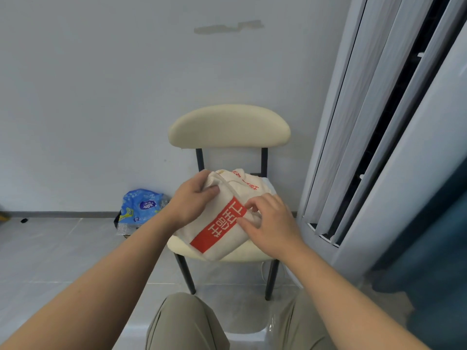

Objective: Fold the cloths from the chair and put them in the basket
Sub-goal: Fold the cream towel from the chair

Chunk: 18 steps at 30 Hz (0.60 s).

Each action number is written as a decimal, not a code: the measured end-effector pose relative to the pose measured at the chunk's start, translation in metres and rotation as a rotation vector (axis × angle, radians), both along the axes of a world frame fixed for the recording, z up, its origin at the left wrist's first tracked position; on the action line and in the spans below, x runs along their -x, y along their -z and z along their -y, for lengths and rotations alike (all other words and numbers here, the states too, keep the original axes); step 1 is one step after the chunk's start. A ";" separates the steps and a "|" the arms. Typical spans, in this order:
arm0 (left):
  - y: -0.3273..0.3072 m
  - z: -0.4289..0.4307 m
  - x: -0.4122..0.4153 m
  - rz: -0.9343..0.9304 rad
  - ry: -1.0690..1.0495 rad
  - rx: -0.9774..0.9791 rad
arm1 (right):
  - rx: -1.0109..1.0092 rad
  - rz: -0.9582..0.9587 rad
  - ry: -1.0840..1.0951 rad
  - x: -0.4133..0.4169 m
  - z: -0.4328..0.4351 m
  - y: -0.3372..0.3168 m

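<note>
**Cream cloth held at two corners, red band slanting between them**

Cream fabric is gathered in the left hand [194, 198], whose fingers are curled over the far left corner with the thumb laid across the top. A narrower grip is kept by the right hand [273, 223]: thumb and forefinger are pinched on the right edge, just where the red band [218, 228] ends. Between the two grips the cloth [227, 245] is stretched over the chair seat [242, 255], part folded, with its near end hanging a little past the front rim. The band is seen to run on a slant, from near left to far right, and the long axis of the bundle is judged to follow it. Both hands are placed almost level, so neither is clearly the nearer. The next fold is likely to be made along that slant.

Behind the held piece, towards the backrest [228, 127], more cream fabric with red print [249, 183] is left on the seat, slightly closer to the right hand. No basket can be seen, so which way the carry must go cannot be told.
</note>
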<state>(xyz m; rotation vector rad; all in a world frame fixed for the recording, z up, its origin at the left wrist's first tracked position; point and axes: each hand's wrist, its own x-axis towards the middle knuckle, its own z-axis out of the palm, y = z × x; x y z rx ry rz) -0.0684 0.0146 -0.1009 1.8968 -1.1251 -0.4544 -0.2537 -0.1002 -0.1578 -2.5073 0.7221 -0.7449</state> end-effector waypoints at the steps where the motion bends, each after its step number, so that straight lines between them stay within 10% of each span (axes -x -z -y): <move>1: 0.000 -0.001 0.001 -0.034 -0.015 0.023 | 0.023 -0.003 0.010 0.000 -0.001 0.000; 12: -0.004 -0.003 -0.011 -0.003 0.040 0.032 | -0.310 -0.143 -0.031 -0.002 0.012 -0.010; 18: -0.001 0.001 -0.014 0.125 0.020 -0.012 | -0.088 -0.227 -0.221 -0.007 -0.006 -0.024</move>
